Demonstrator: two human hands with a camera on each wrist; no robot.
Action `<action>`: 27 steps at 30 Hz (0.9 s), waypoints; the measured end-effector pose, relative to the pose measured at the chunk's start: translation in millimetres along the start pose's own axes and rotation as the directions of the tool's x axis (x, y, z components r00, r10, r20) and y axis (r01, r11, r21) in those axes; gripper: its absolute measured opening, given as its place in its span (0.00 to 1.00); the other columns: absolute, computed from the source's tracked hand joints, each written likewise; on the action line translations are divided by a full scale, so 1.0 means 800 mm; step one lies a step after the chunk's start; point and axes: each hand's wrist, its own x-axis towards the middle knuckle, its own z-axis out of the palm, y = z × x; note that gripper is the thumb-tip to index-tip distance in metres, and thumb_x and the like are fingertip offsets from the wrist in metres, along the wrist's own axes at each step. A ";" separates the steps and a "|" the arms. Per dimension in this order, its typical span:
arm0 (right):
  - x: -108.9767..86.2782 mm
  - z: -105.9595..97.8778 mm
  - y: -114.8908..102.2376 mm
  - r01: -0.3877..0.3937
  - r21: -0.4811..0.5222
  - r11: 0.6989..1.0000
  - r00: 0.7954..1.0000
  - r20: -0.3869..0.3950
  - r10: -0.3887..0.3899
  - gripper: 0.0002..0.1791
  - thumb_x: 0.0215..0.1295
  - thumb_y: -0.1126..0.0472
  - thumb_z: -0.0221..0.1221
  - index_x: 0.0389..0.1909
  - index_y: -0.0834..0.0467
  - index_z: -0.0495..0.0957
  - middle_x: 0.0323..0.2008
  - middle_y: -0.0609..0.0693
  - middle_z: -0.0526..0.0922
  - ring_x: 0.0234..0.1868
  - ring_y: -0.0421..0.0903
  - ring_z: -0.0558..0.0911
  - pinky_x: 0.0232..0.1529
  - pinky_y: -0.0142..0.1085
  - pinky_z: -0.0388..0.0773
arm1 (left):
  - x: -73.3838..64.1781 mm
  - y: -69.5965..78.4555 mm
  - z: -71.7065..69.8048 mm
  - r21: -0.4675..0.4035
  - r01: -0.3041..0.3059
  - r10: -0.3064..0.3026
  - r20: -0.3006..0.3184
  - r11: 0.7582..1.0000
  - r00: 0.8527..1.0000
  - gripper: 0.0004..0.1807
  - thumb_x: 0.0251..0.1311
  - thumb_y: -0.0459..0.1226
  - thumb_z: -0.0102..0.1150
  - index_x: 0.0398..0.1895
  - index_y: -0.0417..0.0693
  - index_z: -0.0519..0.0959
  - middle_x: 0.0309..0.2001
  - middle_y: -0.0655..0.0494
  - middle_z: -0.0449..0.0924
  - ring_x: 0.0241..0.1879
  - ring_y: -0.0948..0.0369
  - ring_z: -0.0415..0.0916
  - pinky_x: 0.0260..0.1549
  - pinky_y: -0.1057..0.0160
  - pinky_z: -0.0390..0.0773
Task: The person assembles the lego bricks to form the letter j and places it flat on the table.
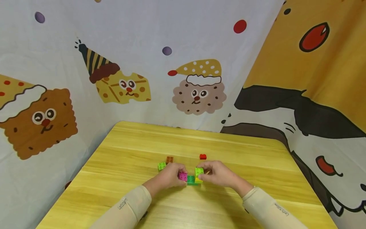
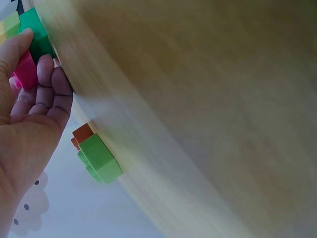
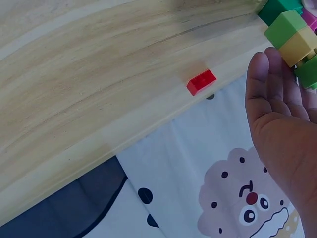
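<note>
My left hand (image 1: 170, 176) pinches a magenta brick (image 1: 183, 176) between thumb and fingers, at the left end of a dark green brick (image 1: 191, 180). At the right end rises a small stack, with a yellow brick (image 1: 199, 180) under a lime green brick (image 1: 199, 171). My right hand (image 1: 219, 174) holds this stack, thumb in front and fingers behind. In the right wrist view, its fingers lie along the yellow brick (image 3: 297, 46) and another light green brick (image 3: 285, 27) below it; the thumb is hidden there.
Beyond my left hand, a lime green brick (image 1: 161, 166) and an orange-brown brick (image 1: 170, 159) stand close together. A small red brick (image 1: 203, 156) lies behind my right hand. The wooden table (image 1: 137, 143) meets a printed cloth (image 1: 143, 38) at its back and sides.
</note>
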 end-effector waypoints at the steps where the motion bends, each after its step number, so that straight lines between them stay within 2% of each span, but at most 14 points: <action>1: 0.000 0.000 0.000 0.001 0.001 1.000 1.000 0.002 -0.001 0.24 0.74 0.52 0.68 0.64 0.59 0.82 0.50 0.50 0.89 0.48 0.45 0.87 0.46 0.28 0.85 | 0.000 0.000 0.000 -0.002 0.000 0.000 -0.001 1.000 1.000 0.16 0.51 0.33 0.83 0.42 0.50 0.86 0.35 0.63 0.85 0.33 0.68 0.78 0.33 0.70 0.82; 5: -0.002 0.000 0.001 -0.004 0.013 1.000 1.000 0.007 0.004 0.26 0.74 0.51 0.68 0.66 0.61 0.80 0.54 0.52 0.88 0.51 0.46 0.87 0.48 0.30 0.86 | 0.000 0.000 0.000 -0.001 -0.013 0.013 -0.006 1.000 1.000 0.16 0.51 0.32 0.83 0.42 0.49 0.87 0.35 0.63 0.85 0.33 0.68 0.78 0.33 0.69 0.82; 8: -0.004 0.000 0.002 -0.019 0.041 0.999 1.000 -0.002 0.019 0.30 0.75 0.48 0.66 0.70 0.61 0.77 0.61 0.56 0.86 0.57 0.51 0.86 0.54 0.39 0.87 | 0.000 0.000 0.000 0.007 -0.022 0.022 -0.010 1.000 1.000 0.16 0.51 0.32 0.83 0.41 0.49 0.87 0.34 0.62 0.85 0.33 0.68 0.78 0.32 0.69 0.81; 10: -0.006 0.001 0.003 -0.039 0.091 0.995 0.999 -0.015 0.041 0.32 0.78 0.46 0.63 0.73 0.61 0.74 0.68 0.59 0.82 0.63 0.55 0.84 0.60 0.47 0.85 | 0.000 0.001 0.000 0.008 -0.019 0.019 -0.009 1.000 1.000 0.16 0.51 0.32 0.83 0.41 0.49 0.87 0.34 0.62 0.85 0.32 0.68 0.78 0.32 0.69 0.81; 12: -0.008 0.003 0.004 -0.079 0.199 0.977 0.996 -0.021 0.085 0.33 0.80 0.45 0.60 0.76 0.60 0.71 0.73 0.62 0.77 0.67 0.58 0.81 0.63 0.52 0.84 | 0.000 0.002 0.000 0.006 -0.016 0.016 -0.010 1.000 1.000 0.16 0.51 0.32 0.83 0.42 0.49 0.87 0.34 0.62 0.85 0.32 0.67 0.78 0.32 0.69 0.81; 14: -0.009 0.005 0.007 -0.120 0.319 0.940 0.991 -0.022 0.134 0.33 0.81 0.44 0.58 0.77 0.58 0.69 0.75 0.64 0.74 0.69 0.59 0.80 0.64 0.55 0.84 | 0.000 0.002 0.000 0.001 -0.008 0.008 -0.008 1.000 1.000 0.16 0.51 0.32 0.83 0.42 0.48 0.87 0.34 0.62 0.85 0.32 0.67 0.78 0.32 0.69 0.81; 17: -0.011 0.010 0.013 -0.164 0.477 0.863 0.982 -0.007 0.190 0.34 0.81 0.45 0.58 0.79 0.57 0.67 0.74 0.65 0.73 0.68 0.58 0.81 0.61 0.55 0.85 | 0.000 0.002 0.000 0.004 0.000 0.000 -0.008 1.000 1.000 0.16 0.51 0.32 0.83 0.43 0.48 0.87 0.35 0.63 0.86 0.33 0.68 0.78 0.33 0.69 0.81; 20: -0.014 0.015 0.019 -0.172 0.573 0.802 0.980 0.015 0.199 0.33 0.81 0.47 0.58 0.80 0.55 0.65 0.76 0.65 0.69 0.68 0.58 0.81 0.61 0.55 0.85 | 0.001 0.001 0.000 0.004 -0.003 0.003 -0.009 1.000 1.000 0.16 0.51 0.32 0.83 0.43 0.48 0.87 0.35 0.63 0.86 0.33 0.68 0.78 0.33 0.70 0.81; 23: -0.016 0.019 0.023 -0.169 0.650 0.740 0.981 0.042 0.187 0.34 0.81 0.50 0.59 0.81 0.55 0.62 0.81 0.66 0.61 0.70 0.58 0.79 0.64 0.57 0.83 | 0.000 0.001 0.001 0.002 -0.002 0.003 -0.010 1.000 1.000 0.16 0.51 0.32 0.83 0.42 0.49 0.87 0.35 0.63 0.86 0.33 0.68 0.78 0.34 0.69 0.81; 25: -0.018 0.023 0.025 -0.167 0.686 0.708 0.982 0.051 0.181 0.35 0.81 0.52 0.59 0.82 0.57 0.61 0.83 0.65 0.58 0.70 0.56 0.78 0.65 0.57 0.82 | 0.000 0.001 0.001 0.002 0.005 -0.005 -0.008 1.000 1.000 0.16 0.51 0.32 0.83 0.42 0.49 0.87 0.35 0.64 0.85 0.33 0.68 0.78 0.34 0.70 0.81; 27: -0.018 0.026 0.027 -0.164 0.704 0.690 0.982 0.052 0.181 0.35 0.81 0.53 0.59 0.82 0.59 0.61 0.81 0.64 0.60 0.67 0.54 0.80 0.65 0.57 0.82 | 0.000 0.001 0.001 0.000 0.006 -0.006 -0.007 1.000 1.000 0.16 0.51 0.32 0.83 0.42 0.49 0.87 0.35 0.64 0.85 0.33 0.68 0.78 0.34 0.70 0.81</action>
